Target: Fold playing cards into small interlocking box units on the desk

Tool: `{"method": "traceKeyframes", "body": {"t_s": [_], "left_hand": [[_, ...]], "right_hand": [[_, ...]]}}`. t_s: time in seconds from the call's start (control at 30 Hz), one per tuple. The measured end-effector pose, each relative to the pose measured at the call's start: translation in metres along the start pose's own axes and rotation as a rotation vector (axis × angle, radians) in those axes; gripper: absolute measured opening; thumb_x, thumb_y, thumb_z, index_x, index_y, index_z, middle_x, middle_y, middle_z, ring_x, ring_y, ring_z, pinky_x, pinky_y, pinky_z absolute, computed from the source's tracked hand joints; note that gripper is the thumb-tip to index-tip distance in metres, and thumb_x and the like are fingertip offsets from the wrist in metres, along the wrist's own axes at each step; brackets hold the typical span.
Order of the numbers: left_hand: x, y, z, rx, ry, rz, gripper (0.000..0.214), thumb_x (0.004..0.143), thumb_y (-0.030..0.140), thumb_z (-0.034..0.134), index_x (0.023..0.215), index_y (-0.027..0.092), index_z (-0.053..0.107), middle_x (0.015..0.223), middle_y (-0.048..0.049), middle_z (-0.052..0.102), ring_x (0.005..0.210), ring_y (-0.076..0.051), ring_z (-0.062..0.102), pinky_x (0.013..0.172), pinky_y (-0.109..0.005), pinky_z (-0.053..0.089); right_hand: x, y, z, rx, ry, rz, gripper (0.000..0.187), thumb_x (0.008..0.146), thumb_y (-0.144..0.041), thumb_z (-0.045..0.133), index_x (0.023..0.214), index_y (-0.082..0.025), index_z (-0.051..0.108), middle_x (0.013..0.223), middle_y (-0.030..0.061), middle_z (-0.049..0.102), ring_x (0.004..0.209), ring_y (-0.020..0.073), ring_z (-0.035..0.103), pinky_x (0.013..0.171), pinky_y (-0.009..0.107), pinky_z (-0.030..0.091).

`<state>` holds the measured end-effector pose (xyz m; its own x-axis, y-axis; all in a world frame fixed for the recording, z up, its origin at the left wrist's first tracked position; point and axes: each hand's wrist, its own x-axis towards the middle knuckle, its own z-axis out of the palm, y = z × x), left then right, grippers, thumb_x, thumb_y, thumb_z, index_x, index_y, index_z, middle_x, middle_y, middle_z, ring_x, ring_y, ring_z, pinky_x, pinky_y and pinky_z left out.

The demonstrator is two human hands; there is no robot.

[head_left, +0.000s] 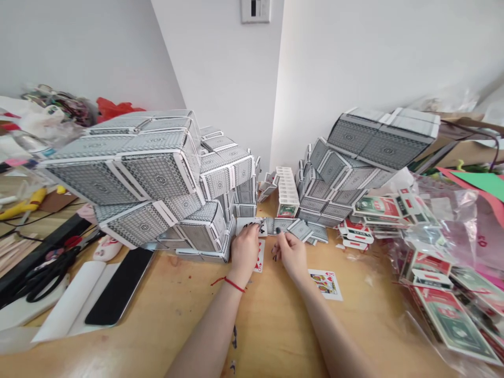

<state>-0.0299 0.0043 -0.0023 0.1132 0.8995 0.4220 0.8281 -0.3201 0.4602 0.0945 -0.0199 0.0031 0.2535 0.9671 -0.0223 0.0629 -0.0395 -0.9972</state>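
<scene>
My left hand (246,250), a red string at its wrist, has its fingers bent down onto a playing card with black pips (263,228). Partly under that hand lies a red-pip card (260,256). My right hand (292,255) is just to the right, thumb and fingers drawn together above the wood; whatever is in the pinch is too small to make out. Beyond the hands, several face-down cards (301,229) are spread in a row. A king of hearts (326,284) lies face up beside my right forearm.
Tall stacks of boxes built from grey-backed cards stand at left (157,178) and right (334,173). Between them runs a row of white-edged cards (287,189). Card packs (452,320) and plastic wrap crowd the right. A phone (120,286) and black scissors (53,273) lie left.
</scene>
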Motion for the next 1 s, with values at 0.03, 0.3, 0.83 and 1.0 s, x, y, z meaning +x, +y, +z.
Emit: {"method": "traceKeyframes", "body": {"t_s": [0.03, 0.3, 0.83, 1.0], "left_hand": [[-0.001, 0.0, 0.0, 0.016, 0.006, -0.014, 0.025, 0.084, 0.016, 0.039, 0.102, 0.018, 0.056, 0.09, -0.0078, 0.066, 0.082, -0.018, 0.062, 0.069, -0.029, 0.048], [0.0, -0.002, -0.003, -0.14, 0.154, -0.058, 0.031, 0.083, 0.01, 0.038, 0.11, 0.019, 0.052, 0.105, -0.0073, 0.063, 0.096, -0.017, 0.059, 0.081, -0.029, 0.047], [0.003, 0.003, -0.006, -0.255, 0.27, -0.054, 0.024, 0.081, 0.013, 0.042, 0.099, 0.018, 0.057, 0.099, -0.0081, 0.064, 0.095, -0.017, 0.059, 0.086, -0.032, 0.046], [0.004, 0.011, -0.014, -0.329, 0.303, 0.035, 0.015, 0.077, 0.012, 0.047, 0.082, 0.018, 0.059, 0.11, -0.0071, 0.059, 0.113, -0.019, 0.048, 0.099, -0.042, 0.035]], "right_hand": [[0.0, 0.001, 0.0, -0.089, -0.049, -0.077, 0.031, 0.075, -0.043, 0.051, 0.055, -0.019, 0.052, 0.045, -0.0007, 0.054, 0.037, 0.0121, 0.047, 0.039, 0.023, 0.037], [-0.011, -0.002, 0.005, -0.655, -0.326, -0.469, 0.054, 0.055, -0.025, 0.068, 0.107, -0.021, 0.055, 0.109, 0.0074, 0.055, 0.099, 0.0247, 0.047, 0.084, 0.035, 0.039], [-0.001, 0.004, 0.002, -0.293, -0.094, -0.216, 0.016, 0.072, -0.034, 0.055, 0.073, -0.019, 0.058, 0.066, 0.003, 0.056, 0.063, 0.0184, 0.051, 0.059, 0.028, 0.041], [0.007, 0.004, -0.004, 0.175, -0.047, 0.067, 0.026, 0.073, -0.045, 0.052, 0.069, -0.019, 0.052, 0.038, -0.0047, 0.049, 0.035, 0.0124, 0.043, 0.037, 0.022, 0.032]]}}
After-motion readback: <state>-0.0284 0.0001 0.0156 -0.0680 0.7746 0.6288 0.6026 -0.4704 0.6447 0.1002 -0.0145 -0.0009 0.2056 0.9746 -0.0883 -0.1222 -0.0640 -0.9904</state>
